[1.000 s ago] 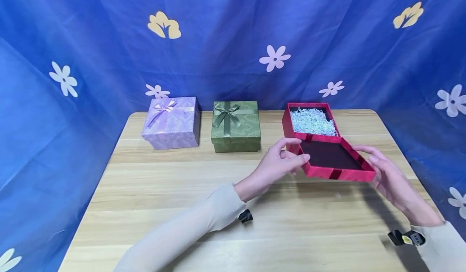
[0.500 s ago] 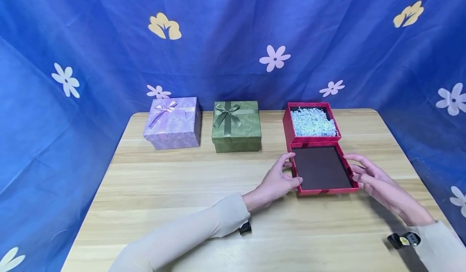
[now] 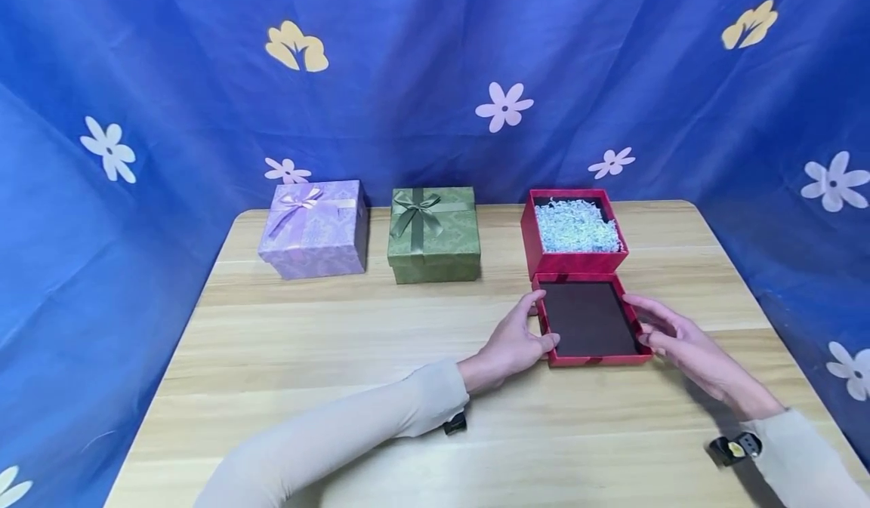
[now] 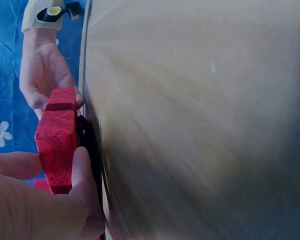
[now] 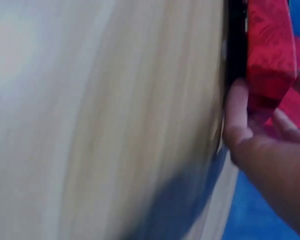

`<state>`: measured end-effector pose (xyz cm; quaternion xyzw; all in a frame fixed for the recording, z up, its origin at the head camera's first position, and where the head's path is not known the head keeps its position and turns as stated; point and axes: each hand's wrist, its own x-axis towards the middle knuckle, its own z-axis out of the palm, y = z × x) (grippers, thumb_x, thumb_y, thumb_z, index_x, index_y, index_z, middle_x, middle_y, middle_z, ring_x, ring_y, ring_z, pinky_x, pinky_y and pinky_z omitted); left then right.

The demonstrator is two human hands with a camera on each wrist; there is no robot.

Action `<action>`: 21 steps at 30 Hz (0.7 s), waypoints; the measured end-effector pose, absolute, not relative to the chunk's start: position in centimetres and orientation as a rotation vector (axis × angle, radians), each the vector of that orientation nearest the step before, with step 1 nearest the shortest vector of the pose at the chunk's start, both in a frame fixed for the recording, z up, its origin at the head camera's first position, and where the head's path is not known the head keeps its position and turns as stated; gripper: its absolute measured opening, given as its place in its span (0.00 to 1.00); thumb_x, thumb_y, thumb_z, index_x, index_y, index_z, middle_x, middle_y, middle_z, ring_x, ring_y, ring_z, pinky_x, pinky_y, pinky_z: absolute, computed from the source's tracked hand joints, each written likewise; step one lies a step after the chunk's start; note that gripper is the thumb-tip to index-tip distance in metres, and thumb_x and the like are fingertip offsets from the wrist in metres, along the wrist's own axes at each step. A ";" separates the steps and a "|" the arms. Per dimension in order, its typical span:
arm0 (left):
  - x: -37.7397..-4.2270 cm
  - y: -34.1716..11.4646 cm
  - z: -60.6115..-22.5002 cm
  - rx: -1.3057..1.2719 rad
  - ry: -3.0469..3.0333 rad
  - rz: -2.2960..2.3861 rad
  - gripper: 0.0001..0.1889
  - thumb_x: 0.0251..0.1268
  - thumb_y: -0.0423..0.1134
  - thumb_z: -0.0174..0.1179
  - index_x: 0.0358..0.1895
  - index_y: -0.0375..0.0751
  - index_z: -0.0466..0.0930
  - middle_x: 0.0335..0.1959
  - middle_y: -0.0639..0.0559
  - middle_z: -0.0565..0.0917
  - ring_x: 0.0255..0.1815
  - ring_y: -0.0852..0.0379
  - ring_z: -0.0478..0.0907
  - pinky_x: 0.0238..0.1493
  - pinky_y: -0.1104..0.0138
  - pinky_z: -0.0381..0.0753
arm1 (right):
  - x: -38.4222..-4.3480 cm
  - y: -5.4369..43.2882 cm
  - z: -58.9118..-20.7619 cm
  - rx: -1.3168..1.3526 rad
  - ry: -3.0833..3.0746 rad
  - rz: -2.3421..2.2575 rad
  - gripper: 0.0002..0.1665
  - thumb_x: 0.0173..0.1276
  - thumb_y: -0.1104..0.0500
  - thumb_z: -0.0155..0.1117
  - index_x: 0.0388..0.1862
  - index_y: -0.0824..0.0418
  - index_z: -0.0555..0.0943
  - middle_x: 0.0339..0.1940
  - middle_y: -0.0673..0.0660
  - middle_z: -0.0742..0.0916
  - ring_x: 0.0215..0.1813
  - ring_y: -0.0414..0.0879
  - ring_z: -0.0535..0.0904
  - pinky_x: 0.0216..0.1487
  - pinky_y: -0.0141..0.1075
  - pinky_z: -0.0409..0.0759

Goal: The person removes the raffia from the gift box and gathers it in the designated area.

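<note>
A red box lid (image 3: 598,360) lies upside down, its dark inner face upward, close over the table just in front of the red box (image 3: 578,265). My left hand (image 3: 511,342) grips the lid's left wall, with the thumb over the near corner. On the opposite side my right hand (image 3: 693,353) holds the right wall between thumb and fingers. Light blue shredded paper (image 3: 578,227) fills the red box, which stands without a cover. In the left wrist view the patterned side of the lid (image 4: 57,145) shows between finger and thumb.
A green gift box (image 3: 438,236) with a ribbon bow stands at the back middle of the wooden table (image 3: 326,372). Left of it is a lilac gift box (image 3: 316,232), also with a bow. A blue flowered curtain (image 3: 408,78) hangs behind and at both sides.
Both hands have brought the lid from a tilted pose overlapping the red box down and toward me, so it now lies level. The view has shifted slightly.
</note>
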<state>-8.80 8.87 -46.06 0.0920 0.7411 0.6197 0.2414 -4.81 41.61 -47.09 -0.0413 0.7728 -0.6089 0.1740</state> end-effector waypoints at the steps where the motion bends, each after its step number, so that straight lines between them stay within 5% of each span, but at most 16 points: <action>1: -8.8 8.7 -46.1 0.265 2.064 1.661 0.41 0.73 0.30 0.71 0.86 0.48 0.64 0.79 0.44 0.71 0.25 0.59 0.79 0.41 0.67 0.80 | -4.8 41.3 -47.2 -0.118 2.240 -1.690 0.39 0.86 0.63 0.57 0.90 0.60 0.58 0.84 0.63 0.66 0.64 0.40 0.83 0.52 0.31 0.82; 5: -8.9 8.5 -46.3 0.315 2.141 1.581 0.42 0.72 0.32 0.72 0.86 0.47 0.63 0.80 0.43 0.69 0.27 0.60 0.80 0.45 0.65 0.80 | -4.7 40.5 -47.1 -0.149 2.410 -1.540 0.38 0.87 0.58 0.58 0.89 0.62 0.59 0.86 0.72 0.62 0.63 0.44 0.83 0.58 0.28 0.78; 11: -9.4 8.7 -46.4 0.357 2.177 1.553 0.41 0.71 0.31 0.71 0.85 0.44 0.64 0.78 0.41 0.69 0.30 0.62 0.82 0.52 0.65 0.81 | -5.1 40.1 -46.4 -0.098 2.504 -1.422 0.37 0.88 0.55 0.58 0.89 0.61 0.60 0.84 0.70 0.67 0.68 0.54 0.81 0.57 0.28 0.77; 17: -11.1 8.4 -45.8 0.282 2.119 1.696 0.43 0.71 0.35 0.73 0.86 0.42 0.61 0.77 0.37 0.69 0.32 0.59 0.83 0.42 0.66 0.84 | -7.0 38.7 -44.0 -0.034 2.684 -1.356 0.42 0.84 0.52 0.66 0.87 0.64 0.61 0.82 0.72 0.70 0.76 0.72 0.71 0.55 0.22 0.75; 21: -12.9 8.3 -45.0 0.245 2.155 1.781 0.47 0.70 0.46 0.75 0.86 0.43 0.58 0.75 0.34 0.69 0.50 0.50 0.84 0.48 0.59 0.87 | -9.4 37.5 -41.4 -0.001 2.841 -1.396 0.43 0.82 0.51 0.69 0.86 0.63 0.64 0.82 0.68 0.72 0.77 0.70 0.71 0.69 0.43 0.79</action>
